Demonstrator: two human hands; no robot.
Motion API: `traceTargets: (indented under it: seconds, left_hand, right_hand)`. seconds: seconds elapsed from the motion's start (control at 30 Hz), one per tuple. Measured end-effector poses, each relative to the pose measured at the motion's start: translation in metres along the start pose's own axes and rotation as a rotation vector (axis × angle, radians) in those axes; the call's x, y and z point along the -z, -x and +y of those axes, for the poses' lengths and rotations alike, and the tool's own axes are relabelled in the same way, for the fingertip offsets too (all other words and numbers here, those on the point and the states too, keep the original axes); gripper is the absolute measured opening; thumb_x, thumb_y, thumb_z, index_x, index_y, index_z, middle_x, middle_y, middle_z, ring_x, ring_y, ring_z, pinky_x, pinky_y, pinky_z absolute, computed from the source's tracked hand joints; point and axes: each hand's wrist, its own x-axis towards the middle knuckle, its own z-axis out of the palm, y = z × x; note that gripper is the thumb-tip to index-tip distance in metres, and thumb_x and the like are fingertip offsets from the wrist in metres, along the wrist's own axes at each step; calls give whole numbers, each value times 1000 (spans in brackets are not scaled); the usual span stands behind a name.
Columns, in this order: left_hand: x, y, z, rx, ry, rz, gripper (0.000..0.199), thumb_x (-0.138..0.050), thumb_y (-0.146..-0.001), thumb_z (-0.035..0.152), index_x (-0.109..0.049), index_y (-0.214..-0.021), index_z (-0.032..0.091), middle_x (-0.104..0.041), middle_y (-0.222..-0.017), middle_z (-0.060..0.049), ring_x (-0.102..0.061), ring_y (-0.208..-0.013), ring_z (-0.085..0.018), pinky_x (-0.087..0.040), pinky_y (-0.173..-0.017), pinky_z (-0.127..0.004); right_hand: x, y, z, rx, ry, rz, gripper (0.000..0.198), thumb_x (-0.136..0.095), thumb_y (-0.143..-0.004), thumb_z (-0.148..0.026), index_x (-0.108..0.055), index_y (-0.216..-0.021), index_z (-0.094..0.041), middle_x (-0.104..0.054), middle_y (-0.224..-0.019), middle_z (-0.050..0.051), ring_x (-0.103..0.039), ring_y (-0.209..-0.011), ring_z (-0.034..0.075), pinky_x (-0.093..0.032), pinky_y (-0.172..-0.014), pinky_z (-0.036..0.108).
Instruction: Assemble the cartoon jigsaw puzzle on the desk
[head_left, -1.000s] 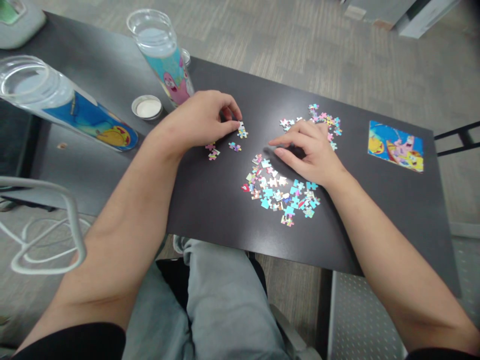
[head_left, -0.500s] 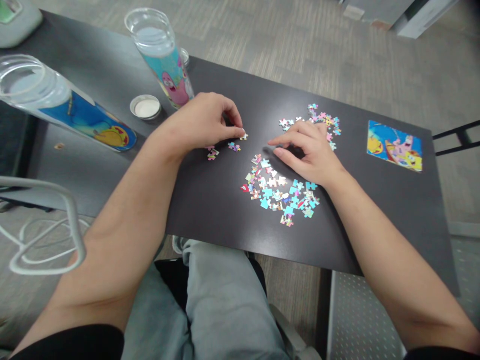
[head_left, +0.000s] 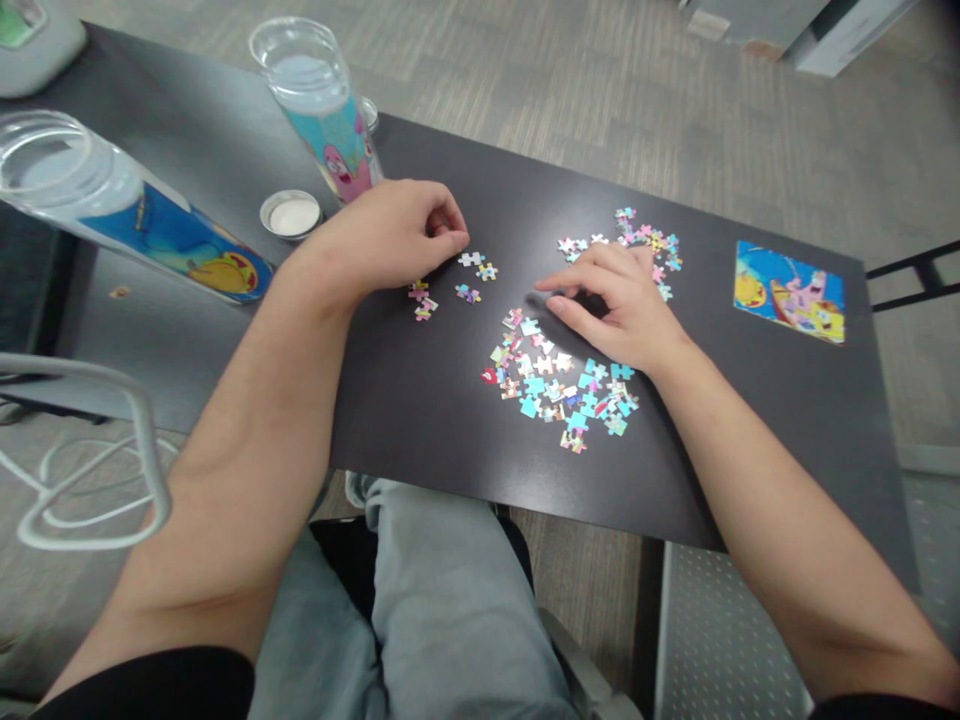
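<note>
My left hand (head_left: pixel 409 228) is above the dark table, its thumb and fingertips closed together. Whether anything small sits in that pinch is hidden. Just beside the fingertips lie a white puzzle piece (head_left: pixel 471 259) and a yellowish puzzle piece (head_left: pixel 487 271), with a purple puzzle piece (head_left: pixel 469 294) below them. A few pink and green puzzle pieces (head_left: pixel 423 300) lie under the wrist. My right hand (head_left: pixel 611 300) has its fingers apart and bent, holding nothing, between a large cluster of loose puzzle pieces (head_left: pixel 562 365) and a farther cluster of puzzle pieces (head_left: pixel 651 238), which it partly covers.
A finished cartoon picture (head_left: pixel 791 292) lies at the table's right end. Two clear tubes stand on the left, a blue-labelled tube (head_left: pixel 169 230) and a turquoise-labelled tube (head_left: pixel 319 110). Near them is a round lid (head_left: pixel 291 215). A white cable (head_left: pixel 142 440) loops at lower left.
My left hand has drawn back up and to the left, away from the yellowish piece, uncovering the white piece beside it. My right hand has stayed in place.
</note>
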Motion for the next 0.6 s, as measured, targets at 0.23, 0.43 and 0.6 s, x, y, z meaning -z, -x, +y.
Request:
traceTargets:
  seconds: [0.23, 0.43, 0.6]
  left_hand:
    - [2, -4, -14, -1, 63, -32, 79, -87, -91, 86, -89, -149, 32, -88, -128, -7, -74, -109, -31, -55, -97, -49]
    - [9, -4, -14, -120, 103, -214, 77, -105, -78, 77, -96, -143, 36, -89, -119, -9, -80, -106, -33, -61, -94, -49]
    - [-7, -5, -3, -295, 88, -157, 52, -95, -97, 70, -100, -136, 35, -88, -134, -11, -82, -114, -30, -68, -105, -45]
  right_hand:
    - [1, 0, 2, -29, 9, -25, 36, -69, -130, -58, -96, -140, -37, -86, -114, 9, -80, -115, 39, -49, -118, 65]
    - [0, -1, 0, -15, -8, 4, 37, -69, -129, -55, -97, -138, -34, -86, -111, 9, -79, -114, 38, -48, -117, 64]
    - [0, -2, -2, -30, 7, -12, 38, -67, -131, -58, -97, -139, -35, -86, -112, 10, -80, -116, 39, -50, -118, 66]
